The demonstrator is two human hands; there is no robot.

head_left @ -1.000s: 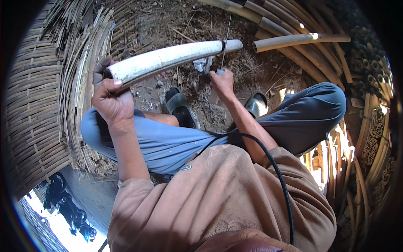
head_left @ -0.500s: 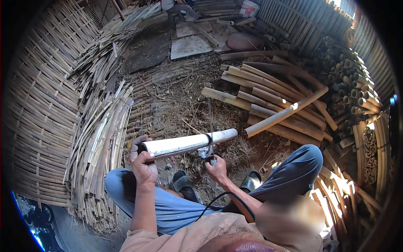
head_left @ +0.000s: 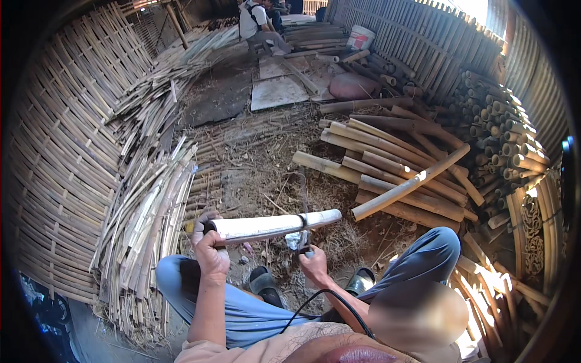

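My left hand [head_left: 213, 249] is wrapped round the near-left end of a bamboo length [head_left: 266, 227] with a white upper face. The piece lies almost level across my lap, its bare tan end to the right. A dark band or tool part crosses it near that end. Just below this crossing, my right hand [head_left: 313, 265] is closed on the dark handle of a corded tool [head_left: 304, 245]. A blurred thin upright part rises beyond the bamboo. The tool's exact kind cannot be made out. A black cord [head_left: 321, 291] loops from near my right forearm.
Bamboo poles [head_left: 393, 172] lie in a pile ahead right, with more stacked poles [head_left: 508, 133] beyond. Split bamboo strips [head_left: 148, 224] heap along the woven wall [head_left: 60, 163] at left. A person [head_left: 257, 27] sits at the far end near a white bucket [head_left: 361, 37].
The view has tilted up, so the surroundings sit lower in the picture. The bamboo piece lies a little more level. Both hands keep their holds.
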